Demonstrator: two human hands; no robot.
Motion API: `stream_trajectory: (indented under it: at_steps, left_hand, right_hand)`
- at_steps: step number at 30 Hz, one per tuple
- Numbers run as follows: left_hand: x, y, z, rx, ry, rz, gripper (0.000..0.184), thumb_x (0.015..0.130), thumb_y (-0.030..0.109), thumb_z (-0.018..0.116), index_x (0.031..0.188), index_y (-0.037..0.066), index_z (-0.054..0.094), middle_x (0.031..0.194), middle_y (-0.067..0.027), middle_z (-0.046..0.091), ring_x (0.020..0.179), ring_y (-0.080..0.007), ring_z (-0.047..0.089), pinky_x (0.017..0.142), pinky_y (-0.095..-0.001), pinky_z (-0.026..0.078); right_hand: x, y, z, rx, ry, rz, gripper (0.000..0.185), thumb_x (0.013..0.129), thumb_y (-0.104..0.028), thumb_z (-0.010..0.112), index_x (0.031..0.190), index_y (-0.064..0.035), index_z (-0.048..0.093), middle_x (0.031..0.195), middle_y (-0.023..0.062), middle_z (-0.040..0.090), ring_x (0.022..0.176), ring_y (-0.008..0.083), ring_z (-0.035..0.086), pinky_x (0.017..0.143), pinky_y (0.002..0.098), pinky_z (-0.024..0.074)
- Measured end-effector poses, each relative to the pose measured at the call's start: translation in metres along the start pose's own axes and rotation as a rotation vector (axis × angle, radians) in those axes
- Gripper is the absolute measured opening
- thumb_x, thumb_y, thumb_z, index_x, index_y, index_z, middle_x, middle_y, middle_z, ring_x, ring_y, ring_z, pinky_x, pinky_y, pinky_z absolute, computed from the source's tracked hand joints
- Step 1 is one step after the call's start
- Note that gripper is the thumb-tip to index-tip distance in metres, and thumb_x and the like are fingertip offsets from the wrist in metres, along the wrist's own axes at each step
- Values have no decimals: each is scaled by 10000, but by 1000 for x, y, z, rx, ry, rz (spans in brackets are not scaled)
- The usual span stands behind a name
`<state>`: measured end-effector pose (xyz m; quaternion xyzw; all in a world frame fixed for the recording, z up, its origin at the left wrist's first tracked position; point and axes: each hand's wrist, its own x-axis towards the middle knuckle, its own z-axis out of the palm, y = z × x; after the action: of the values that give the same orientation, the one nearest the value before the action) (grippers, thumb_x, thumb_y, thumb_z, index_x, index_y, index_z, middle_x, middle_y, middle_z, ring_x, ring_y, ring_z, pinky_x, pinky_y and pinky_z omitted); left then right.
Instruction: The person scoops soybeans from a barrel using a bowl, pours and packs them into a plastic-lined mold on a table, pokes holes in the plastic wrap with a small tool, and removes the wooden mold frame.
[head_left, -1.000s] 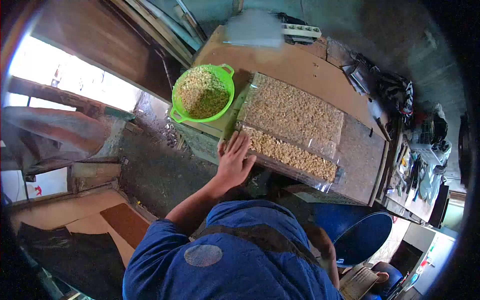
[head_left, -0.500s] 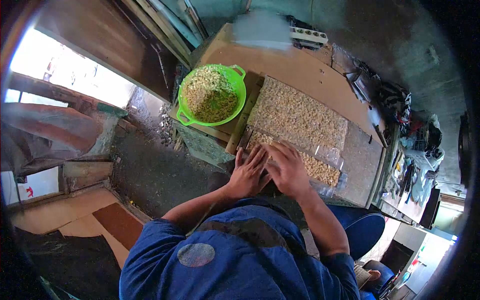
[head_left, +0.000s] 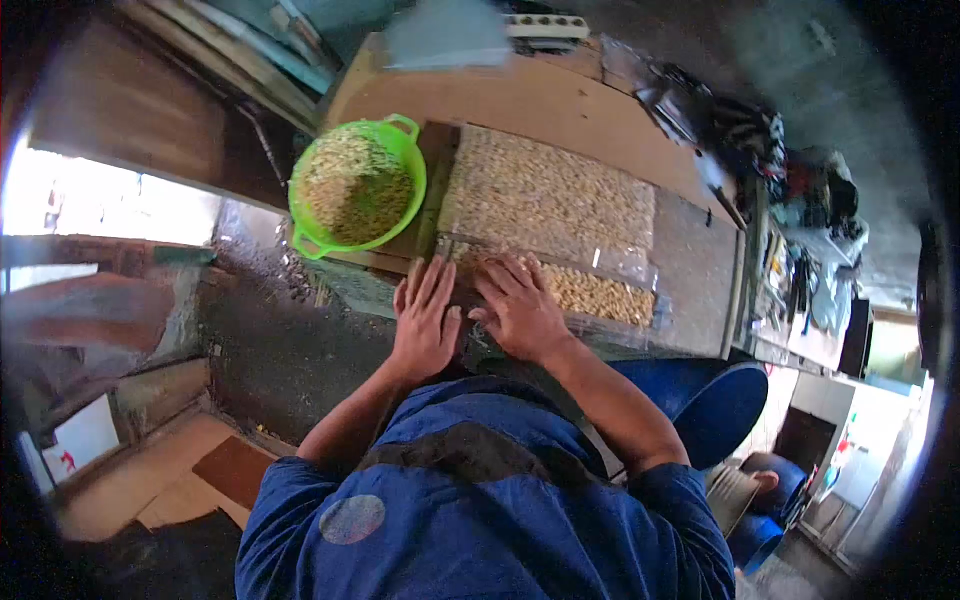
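A wide slab of pale grain-like pieces [head_left: 550,200] under clear plastic lies on the wooden table [head_left: 695,265]. Along its near side runs a narrower strip of loose golden pieces [head_left: 600,296]. My right hand [head_left: 520,305] rests flat on the left part of this strip, fingers spread and holding nothing. At the strip's left end, by a wooden bar [head_left: 434,190], my left hand [head_left: 428,318] lies with its fingers stretched out and nothing in them. The green basin [head_left: 360,190], partly filled with similar pieces, stands left of the bar.
A power strip [head_left: 546,26] and a translucent plastic item [head_left: 447,38] are at the table's far edge. Tools and bags [head_left: 825,290] crowd the right side. A blue barrel [head_left: 715,410] stands below the table's near right edge. Boards [head_left: 240,60] lean at the upper left.
My right hand has come up from beside my body onto the strip, then moved apart from my left hand. My left hand stays near the strip's left end. The view has shifted.
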<state>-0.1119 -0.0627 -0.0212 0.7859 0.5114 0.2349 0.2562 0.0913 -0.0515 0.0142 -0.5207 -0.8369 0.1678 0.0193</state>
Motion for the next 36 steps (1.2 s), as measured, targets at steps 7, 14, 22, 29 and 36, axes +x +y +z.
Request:
stream_trajectory:
  at_steps: [7,14,22,29,36]
  left_hand:
    - [7,3,7,96,-59,59,594,961,250,484,1507,57,353,1584,-147,281,1454,-443,200,1164,-542,143]
    - [4,1,14,94,13,82,560,923,275,567,1414,25,465,1505,-210,363,1438,-453,224,1163,-560,167]
    - [2,-2,17,-9,45,54,446,951,315,552,1266,0,550,1431,-219,410,1425,-474,231,1138,-591,188]
    - [6,2,4,-39,12,42,492,944,308,560,1353,43,500,1473,-197,378,1437,-437,231,1151,-588,173]
    - [0,-4,17,-41,-64,56,477,913,298,587,1314,46,526,1414,-212,430,1387,-464,288,1154,-603,156]
  right_hand:
    - [-41,-2,-1,257,357,107,417,902,-274,641,1258,-61,597,1308,136,545,1285,366,451,1093,505,340]
    - [35,-13,-37,255,487,-54,310,870,-189,669,1146,-51,646,1072,129,644,991,340,601,873,465,470]
    - [197,-71,-17,103,177,-164,255,849,-172,665,1080,-69,697,957,112,689,958,324,655,846,459,502]
    - [248,-82,-5,-33,-395,0,162,782,-52,635,880,0,754,953,222,722,885,360,722,705,470,583]
    - [206,-75,6,317,205,23,199,904,-202,523,855,-75,669,836,202,677,784,396,685,668,486,549]
